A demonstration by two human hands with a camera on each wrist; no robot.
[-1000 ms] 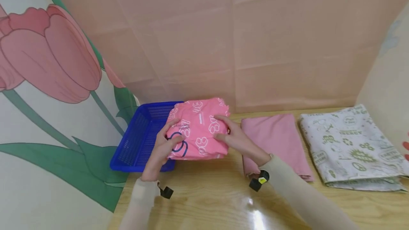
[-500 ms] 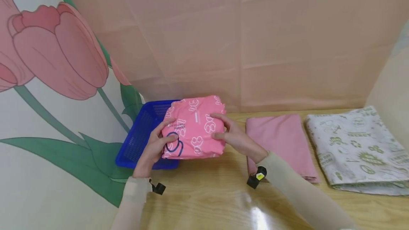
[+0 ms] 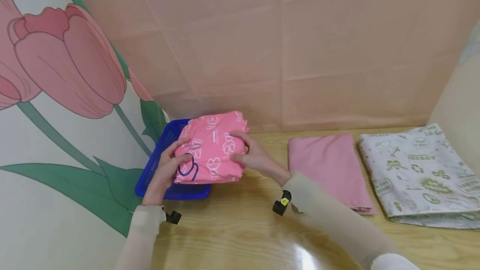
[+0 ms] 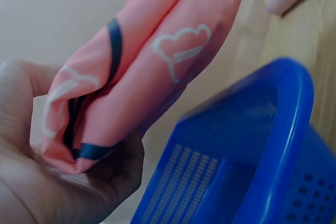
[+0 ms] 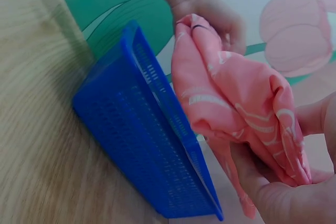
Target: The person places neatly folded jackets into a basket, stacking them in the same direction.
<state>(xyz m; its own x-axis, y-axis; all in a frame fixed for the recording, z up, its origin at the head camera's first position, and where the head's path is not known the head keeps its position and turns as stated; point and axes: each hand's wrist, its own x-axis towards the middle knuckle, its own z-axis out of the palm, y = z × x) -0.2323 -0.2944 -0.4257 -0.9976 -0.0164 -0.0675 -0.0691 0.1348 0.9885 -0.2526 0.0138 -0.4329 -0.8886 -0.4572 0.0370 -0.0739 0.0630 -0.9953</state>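
A folded bright pink cloth (image 3: 210,149) with white outline prints and a dark blue mark is held up between both hands. My left hand (image 3: 165,170) grips its left edge, thumb on top and fingers underneath, as the left wrist view shows the cloth's folded layers (image 4: 131,87). The right hand (image 3: 258,157) pinches the opposite edge, with its thumb and fingers around the bunched fabric (image 5: 252,108) in the right wrist view. Just below the cloth stands a blue plastic basket (image 3: 150,174), partly hidden by it. In the right wrist view, the cloth is above the basket's rim (image 5: 184,135).
On the wooden table (image 3: 240,228) lies a folded dusty pink cloth (image 3: 326,166), partly beneath the right forearm. Right of it rests a folded white cloth with green prints (image 3: 420,174). A tulip-patterned wall (image 3: 67,61) borders the left side, and a tan backdrop (image 3: 225,45) the rear.
Both hands have carried the pink printed cloth leftward, so it now covers more of the blue basket. Their grip looks the same. The head view has shifted slightly.
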